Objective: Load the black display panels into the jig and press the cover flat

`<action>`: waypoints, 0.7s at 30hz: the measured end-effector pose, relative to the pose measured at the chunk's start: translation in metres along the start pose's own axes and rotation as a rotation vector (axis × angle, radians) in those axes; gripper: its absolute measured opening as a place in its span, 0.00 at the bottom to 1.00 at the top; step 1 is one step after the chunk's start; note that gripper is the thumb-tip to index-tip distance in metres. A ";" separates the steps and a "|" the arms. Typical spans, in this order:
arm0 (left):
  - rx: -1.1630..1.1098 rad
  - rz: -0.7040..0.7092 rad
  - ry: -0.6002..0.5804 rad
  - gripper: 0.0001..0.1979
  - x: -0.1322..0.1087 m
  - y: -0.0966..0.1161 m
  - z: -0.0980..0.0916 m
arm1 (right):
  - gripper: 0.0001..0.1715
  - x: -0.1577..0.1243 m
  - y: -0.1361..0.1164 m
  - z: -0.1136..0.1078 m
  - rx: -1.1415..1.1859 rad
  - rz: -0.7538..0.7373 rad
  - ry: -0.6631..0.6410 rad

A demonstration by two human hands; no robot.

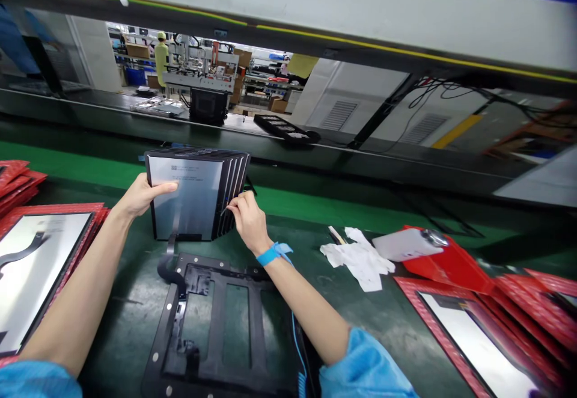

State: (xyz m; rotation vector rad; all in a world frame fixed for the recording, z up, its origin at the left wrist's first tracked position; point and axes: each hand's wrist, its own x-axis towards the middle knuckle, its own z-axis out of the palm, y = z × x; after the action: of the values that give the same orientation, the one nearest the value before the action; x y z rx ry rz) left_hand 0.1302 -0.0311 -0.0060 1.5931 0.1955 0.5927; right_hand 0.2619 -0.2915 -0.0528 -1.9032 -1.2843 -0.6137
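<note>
My left hand [143,196] grips the left edge of a display panel [192,190], its thumb lying on the silvery back. The panel stands upright at the front of a row of several similar panels [238,172]. A dark flex cable [169,269] hangs from its lower edge toward a black frame fixture [220,320] with rectangular openings. My right hand [247,217], with a blue wrist strap [274,252], is closed in a pinch beside the panels' right edges. What lies between those fingertips is too small to make out.
Red bubble-wrap sleeves with panels lie on the left [97,211] and right [406,290]. A white cloth [360,260] and a white bottle [406,245] rest on the right of the green bench. A shelf [288,13] crosses overhead. A person [161,58] stands far off.
</note>
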 end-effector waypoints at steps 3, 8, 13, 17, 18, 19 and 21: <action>0.008 -0.002 0.009 0.25 0.001 0.000 0.000 | 0.08 -0.008 -0.004 -0.010 0.024 -0.054 -0.055; 0.003 -0.008 0.017 0.25 0.001 0.000 0.001 | 0.06 -0.002 -0.008 -0.020 0.074 -0.069 -0.050; 0.008 -0.010 0.037 0.26 0.000 0.003 0.002 | 0.06 0.013 -0.011 -0.008 0.053 -0.009 0.044; 0.013 -0.016 0.041 0.25 0.000 0.003 0.003 | 0.08 0.009 -0.017 -0.001 0.010 -0.006 0.090; 0.013 -0.016 0.042 0.25 0.000 0.003 0.003 | 0.08 0.008 -0.018 -0.001 -0.002 -0.010 0.096; 0.013 -0.015 0.042 0.25 0.000 0.003 0.003 | 0.08 0.007 -0.020 0.000 -0.015 -0.012 0.102; 0.011 -0.012 0.041 0.25 0.000 0.002 0.002 | 0.09 0.006 -0.023 0.001 -0.047 -0.004 0.118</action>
State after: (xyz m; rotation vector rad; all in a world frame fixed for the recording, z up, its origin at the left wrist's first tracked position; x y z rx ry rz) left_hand 0.1304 -0.0334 -0.0040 1.5904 0.2395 0.6165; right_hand 0.2431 -0.2818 -0.0420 -1.8731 -1.2083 -0.7528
